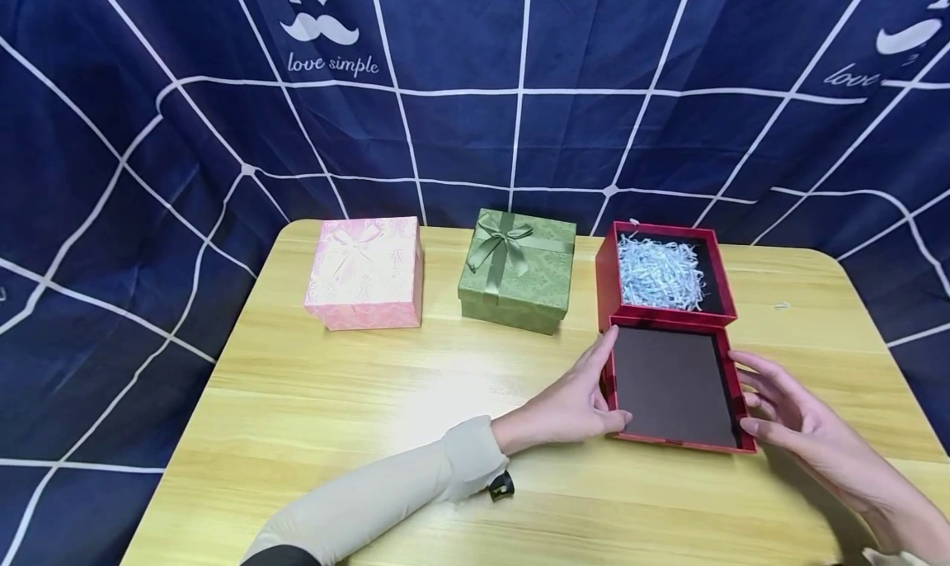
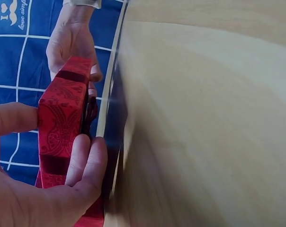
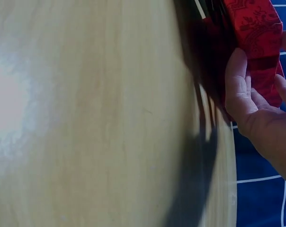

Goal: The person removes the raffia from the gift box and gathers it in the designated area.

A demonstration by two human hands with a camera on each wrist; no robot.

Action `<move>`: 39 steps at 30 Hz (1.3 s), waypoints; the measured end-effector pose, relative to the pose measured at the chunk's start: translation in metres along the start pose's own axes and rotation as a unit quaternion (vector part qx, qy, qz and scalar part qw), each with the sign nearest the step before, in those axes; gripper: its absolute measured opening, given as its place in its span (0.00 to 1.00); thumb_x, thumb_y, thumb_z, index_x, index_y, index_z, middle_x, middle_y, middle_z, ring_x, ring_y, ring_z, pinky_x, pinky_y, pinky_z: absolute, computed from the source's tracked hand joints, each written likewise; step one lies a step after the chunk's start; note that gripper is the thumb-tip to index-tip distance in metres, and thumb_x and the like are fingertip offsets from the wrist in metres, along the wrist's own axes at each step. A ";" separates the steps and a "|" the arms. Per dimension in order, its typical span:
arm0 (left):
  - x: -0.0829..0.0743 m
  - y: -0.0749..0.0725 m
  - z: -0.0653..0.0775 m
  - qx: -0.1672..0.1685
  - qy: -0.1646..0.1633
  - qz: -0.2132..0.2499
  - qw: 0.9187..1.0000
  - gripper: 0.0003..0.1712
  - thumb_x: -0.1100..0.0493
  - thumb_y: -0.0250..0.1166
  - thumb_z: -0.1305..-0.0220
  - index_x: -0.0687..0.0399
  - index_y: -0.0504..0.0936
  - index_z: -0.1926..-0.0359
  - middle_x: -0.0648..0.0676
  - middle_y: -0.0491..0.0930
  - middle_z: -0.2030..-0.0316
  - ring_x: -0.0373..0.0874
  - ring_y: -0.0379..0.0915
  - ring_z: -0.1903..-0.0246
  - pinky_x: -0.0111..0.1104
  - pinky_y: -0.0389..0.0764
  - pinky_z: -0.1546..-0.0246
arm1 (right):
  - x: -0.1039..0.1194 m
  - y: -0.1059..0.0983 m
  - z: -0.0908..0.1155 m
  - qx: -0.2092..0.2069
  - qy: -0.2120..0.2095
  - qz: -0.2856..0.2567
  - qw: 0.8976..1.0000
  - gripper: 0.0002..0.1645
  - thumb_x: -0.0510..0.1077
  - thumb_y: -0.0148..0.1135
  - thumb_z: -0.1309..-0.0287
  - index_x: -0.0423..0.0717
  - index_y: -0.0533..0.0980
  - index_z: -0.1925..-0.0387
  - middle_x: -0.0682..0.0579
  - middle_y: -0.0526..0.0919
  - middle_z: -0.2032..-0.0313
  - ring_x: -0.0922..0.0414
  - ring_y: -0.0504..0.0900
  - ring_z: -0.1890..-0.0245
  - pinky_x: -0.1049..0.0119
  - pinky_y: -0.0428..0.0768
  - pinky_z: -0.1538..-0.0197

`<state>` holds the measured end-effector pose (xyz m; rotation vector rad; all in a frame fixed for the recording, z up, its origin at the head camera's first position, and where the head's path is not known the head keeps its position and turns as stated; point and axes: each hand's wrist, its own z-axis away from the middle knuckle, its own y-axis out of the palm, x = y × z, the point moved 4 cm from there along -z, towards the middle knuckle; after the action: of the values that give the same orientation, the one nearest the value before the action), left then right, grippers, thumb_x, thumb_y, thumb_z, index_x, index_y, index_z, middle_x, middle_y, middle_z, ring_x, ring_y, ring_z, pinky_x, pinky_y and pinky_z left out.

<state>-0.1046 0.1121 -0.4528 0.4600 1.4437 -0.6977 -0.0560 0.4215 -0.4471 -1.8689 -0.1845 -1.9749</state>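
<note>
An upturned red box lid with a dark inside is held between both hands, at the right of the head view. My left hand grips its left wall, thumb at the near corner and fingers along the side. On the opposite wall, my right hand holds it with thumb and fingers. The left wrist view shows the lid's patterned red side, with a dark ribbon bow underneath, above the table. Directly behind the lid stands the red box, holding pale blue shredded paper.
A green gift box with a ribbon bow stands at the back middle of the wooden table. Left of it is a pink gift box. A paper shred lies right of the red box. Blue gridded cloth hangs behind.
</note>
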 end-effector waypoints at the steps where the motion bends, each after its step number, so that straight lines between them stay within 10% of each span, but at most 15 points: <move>1: 0.001 0.001 -0.001 0.001 -0.001 -0.002 1.000 0.69 0.70 0.75 0.33 0.34 0.36 0.10 0.43 0.34 0.13 0.36 0.79 0.75 0.27 0.85 0.65 | -0.001 0.000 0.000 0.000 -0.002 -0.001 1.000 0.48 0.19 0.49 0.27 0.42 0.49 0.12 0.51 0.67 0.21 0.64 0.74 0.29 0.72 0.79 0.39; 5: 0.002 0.004 -0.003 0.004 -0.010 -0.017 1.000 0.70 0.69 0.74 0.33 0.36 0.35 0.10 0.41 0.34 0.13 0.37 0.77 0.76 0.28 0.85 0.66 | -0.003 0.002 0.001 -0.002 0.000 -0.003 1.000 0.48 0.18 0.50 0.28 0.41 0.50 0.13 0.50 0.69 0.22 0.63 0.77 0.31 0.72 0.80 0.41; 9: 0.002 0.006 -0.003 0.004 -0.022 -0.065 0.998 0.69 0.67 0.74 0.33 0.40 0.34 0.10 0.42 0.35 0.13 0.32 0.82 0.54 0.26 0.83 0.59 | -0.006 0.003 0.001 -0.006 0.000 0.011 1.000 0.48 0.18 0.51 0.28 0.40 0.51 0.14 0.52 0.70 0.23 0.63 0.79 0.34 0.71 0.81 0.43; 12: 0.003 0.007 -0.004 0.001 -0.025 -0.099 0.995 0.69 0.65 0.74 0.35 0.42 0.34 0.10 0.43 0.35 0.13 0.29 0.63 0.29 0.23 0.77 0.48 | -0.010 0.003 0.001 -0.005 -0.002 0.022 1.000 0.48 0.18 0.52 0.28 0.40 0.51 0.14 0.55 0.71 0.24 0.64 0.79 0.34 0.72 0.81 0.43; 19: 0.006 0.009 -0.007 -0.002 -0.029 -0.119 0.992 0.69 0.66 0.73 0.35 0.43 0.34 0.10 0.46 0.36 0.13 0.31 0.42 0.19 0.22 0.75 0.50 | -0.015 0.005 0.002 -0.003 0.001 0.032 0.999 0.48 0.20 0.53 0.26 0.42 0.50 0.13 0.61 0.72 0.25 0.67 0.77 0.34 0.73 0.80 0.43; 24: 0.011 0.009 -0.008 0.003 -0.039 -0.105 0.994 0.70 0.67 0.73 0.35 0.38 0.33 0.10 0.47 0.33 0.12 0.31 0.80 0.51 0.25 0.79 0.70 | -0.014 0.007 0.001 -0.003 -0.009 0.037 0.999 0.49 0.19 0.53 0.27 0.42 0.50 0.13 0.61 0.69 0.23 0.67 0.77 0.34 0.75 0.79 0.42; 27: 0.013 0.008 -0.009 0.007 -0.041 -0.084 0.996 0.69 0.68 0.72 0.34 0.36 0.33 0.10 0.47 0.32 0.12 0.36 0.73 0.79 0.25 0.80 0.73 | -0.013 0.008 -0.002 0.005 -0.028 0.029 0.999 0.48 0.18 0.51 0.28 0.39 0.50 0.13 0.59 0.67 0.21 0.66 0.77 0.32 0.75 0.79 0.41; 39: 0.015 0.000 -0.013 0.002 -0.053 -0.066 0.996 0.65 0.60 0.75 0.32 0.41 0.39 0.10 0.45 0.34 0.12 0.35 0.77 0.74 0.25 0.78 0.59 | -0.012 0.007 -0.002 -0.018 0.023 0.097 0.995 0.43 0.26 0.56 0.23 0.43 0.55 0.14 0.63 0.70 0.26 0.71 0.77 0.35 0.75 0.80 0.44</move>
<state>-0.1144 0.1189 -0.4689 0.3274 1.3807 -0.8180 -0.0549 0.4166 -0.4607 -1.7874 0.0461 -1.8975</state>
